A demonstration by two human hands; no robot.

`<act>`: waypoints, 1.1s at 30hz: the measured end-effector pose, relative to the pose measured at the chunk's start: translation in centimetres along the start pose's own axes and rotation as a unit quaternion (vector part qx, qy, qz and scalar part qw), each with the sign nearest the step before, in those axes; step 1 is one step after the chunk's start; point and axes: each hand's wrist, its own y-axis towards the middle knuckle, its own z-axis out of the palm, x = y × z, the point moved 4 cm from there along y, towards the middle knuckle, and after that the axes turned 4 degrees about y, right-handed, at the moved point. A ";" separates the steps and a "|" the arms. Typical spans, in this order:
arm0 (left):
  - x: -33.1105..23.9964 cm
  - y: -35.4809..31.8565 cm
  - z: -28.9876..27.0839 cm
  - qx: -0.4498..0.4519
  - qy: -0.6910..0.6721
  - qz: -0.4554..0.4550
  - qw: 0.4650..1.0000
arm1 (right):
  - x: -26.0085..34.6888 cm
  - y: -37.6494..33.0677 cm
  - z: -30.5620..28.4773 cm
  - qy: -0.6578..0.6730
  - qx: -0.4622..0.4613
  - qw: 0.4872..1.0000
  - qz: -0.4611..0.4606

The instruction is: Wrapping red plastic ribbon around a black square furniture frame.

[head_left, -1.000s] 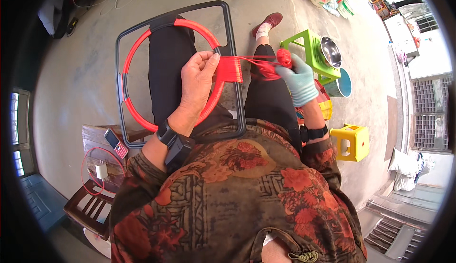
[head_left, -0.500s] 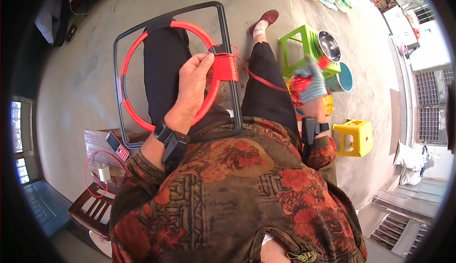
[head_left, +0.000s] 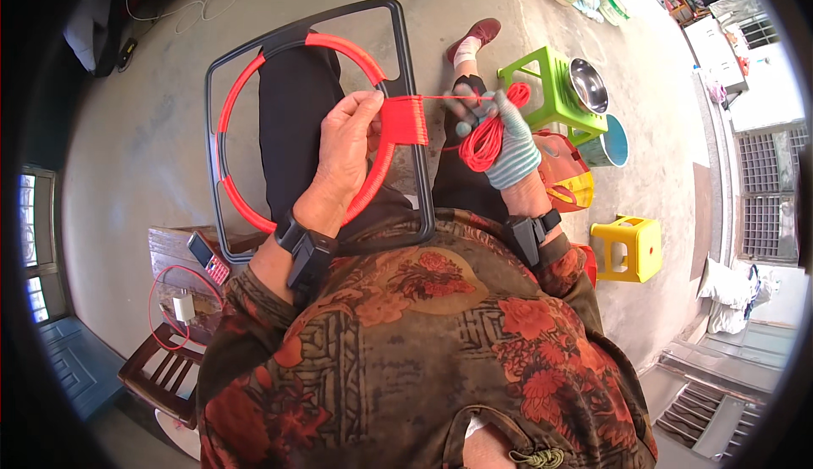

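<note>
A black rectangular frame (head_left: 412,54) with a red-wrapped ring (head_left: 241,202) inside it lies across my thighs. My bare left hand (head_left: 343,147) pinches the ring's right side, thumb beside a flat band of red cord windings (head_left: 404,120) that joins ring and frame. From the band's top edge a taut strand runs right to my right hand (head_left: 515,149), which wears a striped grey-blue glove. That hand is closed on a looped bundle of red cord (head_left: 481,147); its fingertips are blurred by motion. Part of the ring is hidden behind my left hand.
A green stool (head_left: 550,88) carries a steel bowl (head_left: 588,85), beside a blue bucket (head_left: 613,143). Nearer are a red-and-yellow bag (head_left: 572,188) and a yellow stool (head_left: 644,247). At left, a phone (head_left: 201,251) and a white charger (head_left: 184,306) lie on a wooden surface.
My right hand has come in left with the cord bundle, from beside the green stool to near the frame. The loose strand is now taut. My left hand stays on the ring.
</note>
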 end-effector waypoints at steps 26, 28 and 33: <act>-1.2 -1.1 1.1 0.009 0.098 0.012 0.995 | 4.2 1.7 5.9 -0.806 -0.150 0.482 -0.310; -2.0 -1.6 1.8 -0.006 0.075 0.055 0.996 | 2.0 1.4 9.5 -0.818 0.036 0.395 -0.416; -2.3 -1.3 0.8 -0.032 0.136 0.123 0.982 | -0.7 1.0 12.6 -0.812 0.161 0.291 -0.479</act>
